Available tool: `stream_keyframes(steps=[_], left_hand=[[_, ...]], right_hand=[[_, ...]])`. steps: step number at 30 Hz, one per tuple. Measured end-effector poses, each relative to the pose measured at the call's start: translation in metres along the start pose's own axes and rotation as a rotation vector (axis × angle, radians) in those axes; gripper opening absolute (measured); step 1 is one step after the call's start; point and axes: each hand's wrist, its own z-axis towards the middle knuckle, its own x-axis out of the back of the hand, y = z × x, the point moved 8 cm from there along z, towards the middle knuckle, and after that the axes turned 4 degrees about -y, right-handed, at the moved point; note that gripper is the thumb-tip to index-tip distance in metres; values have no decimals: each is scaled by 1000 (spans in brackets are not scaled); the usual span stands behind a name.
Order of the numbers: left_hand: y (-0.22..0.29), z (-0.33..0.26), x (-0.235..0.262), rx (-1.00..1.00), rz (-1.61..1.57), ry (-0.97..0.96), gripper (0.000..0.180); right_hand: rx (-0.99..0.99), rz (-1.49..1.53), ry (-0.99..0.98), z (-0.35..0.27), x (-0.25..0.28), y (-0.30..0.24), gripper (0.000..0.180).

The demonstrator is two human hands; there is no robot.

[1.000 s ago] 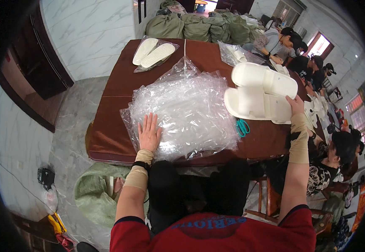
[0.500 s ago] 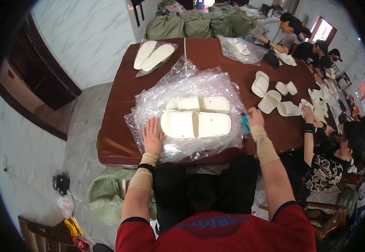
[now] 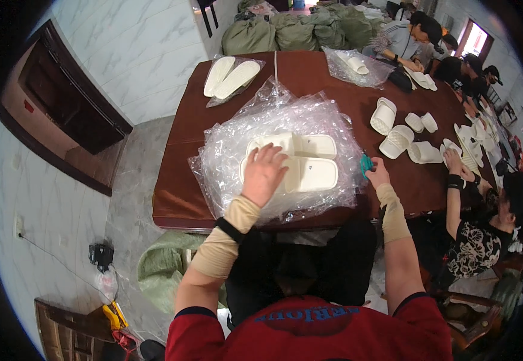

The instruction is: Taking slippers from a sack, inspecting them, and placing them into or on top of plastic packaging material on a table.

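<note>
A pair of cream slippers (image 3: 319, 174) lies side by side on a heap of clear plastic bags (image 3: 225, 150), toes to the left. My left hand (image 3: 264, 172) is over the toe part of the pair, fingers spread and nothing gripped; whether it touches them I cannot tell. The hand partly hides both slippers. Beside the right edge of the bags, my right hand (image 3: 379, 172) is closed around a small teal looped thing (image 3: 366, 165), whose kind is not clear.
Bagged slippers (image 3: 232, 79) lie at the far left of the brown-covered table (image 3: 180, 138). Loose slippers (image 3: 397, 141) are scattered to the right, where a co-worker (image 3: 484, 228) handles one. More people sit along the far right side. Green sacks (image 3: 297, 33) are piled behind.
My left hand has moved right and up from the bags to over the slippers' toe part. My right hand keeps its hold on the teal thing. The whole view has shifted slightly.
</note>
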Motion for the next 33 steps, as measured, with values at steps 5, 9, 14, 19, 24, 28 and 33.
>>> stream_keyframes(steps=[5, 9, 14, 19, 24, 28, 33], left_hand=[[-2, 6, -50, 30, 448, -287, 21], [-2, 12, -61, 50, 558, -296, 16], [-34, 22, -19, 321, -341, 131, 10], [-42, 22, -17, 446, -580, 99, 7], [-39, 22, -27, 344, -552, 80, 9], [-51, 20, -1, 406, -909, 207, 9], [-93, -11, 82, 478, -1240, 584, 11]], right_hand=[[232, 526, -77, -42, -1, -72, 61], [439, 181, -52, -84, 11, -144, 60], [595, -251, 5, -104, 2, -198, 66], [626, -434, 88, -102, -9, -228, 60], [743, -384, 147, -92, -20, -262, 41], [707, -323, 262, -82, -4, -250, 38], [456, -348, 273, -50, 23, -166, 40]])
